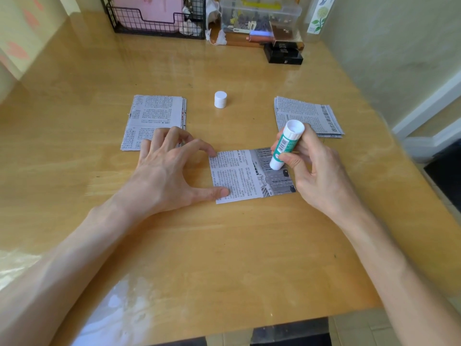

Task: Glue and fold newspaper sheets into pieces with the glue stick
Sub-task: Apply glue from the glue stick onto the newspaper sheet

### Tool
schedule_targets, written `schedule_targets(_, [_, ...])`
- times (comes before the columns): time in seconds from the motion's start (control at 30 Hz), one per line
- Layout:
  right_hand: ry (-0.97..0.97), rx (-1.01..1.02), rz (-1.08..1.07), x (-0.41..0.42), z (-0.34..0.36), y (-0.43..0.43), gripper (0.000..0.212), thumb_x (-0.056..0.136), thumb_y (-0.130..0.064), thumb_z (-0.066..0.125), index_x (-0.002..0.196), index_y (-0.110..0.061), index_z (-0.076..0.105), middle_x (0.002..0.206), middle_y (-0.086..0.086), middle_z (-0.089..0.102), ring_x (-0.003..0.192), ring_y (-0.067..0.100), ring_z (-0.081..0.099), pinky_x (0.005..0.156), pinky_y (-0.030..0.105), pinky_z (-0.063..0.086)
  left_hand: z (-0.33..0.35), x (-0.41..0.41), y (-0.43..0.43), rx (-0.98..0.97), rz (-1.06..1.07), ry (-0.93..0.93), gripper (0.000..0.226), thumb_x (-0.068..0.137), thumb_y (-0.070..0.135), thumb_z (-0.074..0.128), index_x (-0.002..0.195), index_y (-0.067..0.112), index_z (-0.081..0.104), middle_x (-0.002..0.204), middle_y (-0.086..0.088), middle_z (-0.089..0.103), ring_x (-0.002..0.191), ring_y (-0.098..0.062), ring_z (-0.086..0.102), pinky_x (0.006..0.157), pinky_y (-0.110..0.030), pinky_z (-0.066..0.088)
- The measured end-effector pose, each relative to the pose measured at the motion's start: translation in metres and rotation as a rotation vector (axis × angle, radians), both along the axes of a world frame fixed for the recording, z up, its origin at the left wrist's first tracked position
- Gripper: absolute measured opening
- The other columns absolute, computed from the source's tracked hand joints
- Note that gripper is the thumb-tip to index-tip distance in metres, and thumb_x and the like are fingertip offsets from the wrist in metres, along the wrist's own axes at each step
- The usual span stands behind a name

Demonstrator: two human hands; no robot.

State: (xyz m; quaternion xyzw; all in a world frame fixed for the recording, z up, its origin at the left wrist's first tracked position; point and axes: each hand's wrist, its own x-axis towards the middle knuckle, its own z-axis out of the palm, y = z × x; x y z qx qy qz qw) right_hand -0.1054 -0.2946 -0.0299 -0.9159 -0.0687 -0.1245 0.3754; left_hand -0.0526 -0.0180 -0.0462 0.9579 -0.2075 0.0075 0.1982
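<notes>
Left newspaper stack: near corner hidden under left hand, whose spread fingers hold nothing, forefinger and thumb pressing newspaper sheet flat on table.
Wire basket: pink folders, top cut off.
White cap: upright.
Clear box: contents indistinct.
Glue stick: gripped by right hand, tip on sheet.
Right newspaper stack.

I count two hands, left hand and right hand; one glue stick; one cap at twelve o'clock; one sheet at centre. Two paper piles: left stack at ten o'clock, right stack at two. One wire basket at eleven, one clear box at one.
</notes>
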Motion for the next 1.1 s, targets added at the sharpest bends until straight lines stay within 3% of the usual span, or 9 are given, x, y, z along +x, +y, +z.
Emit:
schedule_targets(0.33, [-0.025, -0.036, -0.055, -0.001, -0.005, -0.010, 0.016, 0.104, -0.005, 0.056, 0.120, -0.007, 0.053, 0.102, 0.009, 0.073, 0.097, 0.035, 0.070, 0.087, 0.060, 0.055, 0.001, 0.000, 0.000, -0.008, -0.002, 0.006, 0.089, 0.048, 0.105, 0.047, 0.122, 0.056, 0.056, 0.122, 0.018, 0.036, 0.125, -0.013, 0.029, 0.101, -0.029, 0.019])
schedule_targets(0.47, [-0.133, 0.096, -0.178, -0.003, -0.002, -0.014, 0.021, 0.105, -0.009, 0.057, 0.124, -0.001, 0.052, 0.108, -0.002, 0.073, 0.103, 0.015, 0.072, 0.094, 0.038, 0.057, 0.000, 0.000, 0.000, -0.008, -0.011, 0.005, 0.090, 0.048, 0.105, 0.047, 0.122, 0.055, 0.056, 0.122, 0.018, 0.036, 0.126, -0.013, 0.029, 0.101, -0.030, 0.020])
schedule_targets(0.53, [-0.226, 0.226, -0.209, -0.002, 0.005, -0.013, 0.025, 0.106, -0.011, 0.056, 0.128, -0.001, 0.052, 0.113, 0.006, 0.072, 0.107, 0.015, 0.072, 0.096, 0.034, 0.056, 0.000, 0.000, 0.000, -0.012, -0.011, 0.001, 0.089, 0.049, 0.105, 0.047, 0.122, 0.055, 0.056, 0.121, 0.017, 0.036, 0.126, -0.014, 0.030, 0.102, -0.030, 0.020])
schedule_targets(0.6, [-0.227, 0.335, -0.119, -0.001, 0.011, -0.002, 0.022, 0.106, -0.005, 0.057, 0.128, -0.001, 0.053, 0.117, 0.015, 0.071, 0.110, 0.016, 0.072, 0.096, 0.030, 0.055, -0.001, 0.001, 0.000, -0.012, -0.010, -0.009, 0.089, 0.050, 0.105, 0.048, 0.122, 0.054, 0.056, 0.121, 0.018, 0.037, 0.126, -0.014, 0.031, 0.102, -0.029, 0.020])
schedule_targets(0.67, [-0.141, 0.403, 0.018, 0.000, 0.010, 0.019, 0.023, 0.105, 0.000, 0.058, 0.127, -0.004, 0.055, 0.114, 0.013, 0.072, 0.108, 0.016, 0.073, 0.095, 0.026, 0.054, -0.002, 0.000, 0.000, -0.005, -0.010, -0.010, 0.089, 0.050, 0.105, 0.047, 0.122, 0.053, 0.056, 0.120, 0.018, 0.036, 0.126, -0.014, 0.031, 0.101, -0.029, 0.019])
schedule_targets(0.83, [0.015, 0.345, 0.169, 0.003, 0.003, 0.064, 0.022, 0.104, -0.007, 0.063, 0.124, -0.002, 0.057, 0.109, 0.002, 0.074, 0.103, 0.018, 0.074, 0.091, 0.037, 0.060, -0.001, 0.001, 0.000, 0.008, -0.008, -0.005, 0.092, 0.048, 0.106, 0.045, 0.123, 0.055, 0.054, 0.119, 0.017, 0.036, 0.125, -0.014, 0.031, 0.099, -0.030, 0.020])
schedule_targets(0.93, [0.035, 0.264, 0.199, 0.006, 0.002, 0.074, 0.020, 0.104, -0.012, 0.064, 0.119, -0.002, 0.057, 0.101, 0.005, 0.076, 0.095, 0.019, 0.076, 0.088, 0.048, 0.059, -0.002, 0.000, -0.001, 0.020, -0.002, -0.015, 0.096, 0.046, 0.107, 0.043, 0.125, 0.054, 0.051, 0.120, 0.018, 0.035, 0.124, -0.014, 0.029, 0.098, -0.028, 0.019])
schedule_targets(1.0, [0.032, 0.178, 0.215, 0.006, -0.001, 0.077, 0.017, 0.104, -0.016, 0.062, 0.116, -0.007, 0.056, 0.095, 0.011, 0.075, 0.089, 0.029, 0.074, 0.083, 0.055, 0.056, -0.003, 0.001, -0.002, 0.036, 0.003, -0.031, 0.098, 0.047, 0.107, 0.043, 0.128, 0.053, 0.050, 0.119, 0.020, 0.032, 0.125, -0.015, 0.029, 0.098, -0.028, 0.018])
schedule_targets(1.1, [0.025, 0.103, 0.230, 0.007, -0.003, 0.077, 0.014, 0.103, -0.013, 0.059, 0.115, -0.009, 0.055, 0.094, 0.014, 0.073, 0.089, 0.034, 0.071, 0.082, 0.053, 0.055, -0.004, 0.001, -0.002, 0.047, 0.002, -0.028, 0.099, 0.047, 0.106, 0.044, 0.130, 0.052, 0.047, 0.119, 0.020, 0.030, 0.124, -0.015, 0.029, 0.098, -0.028, 0.019])
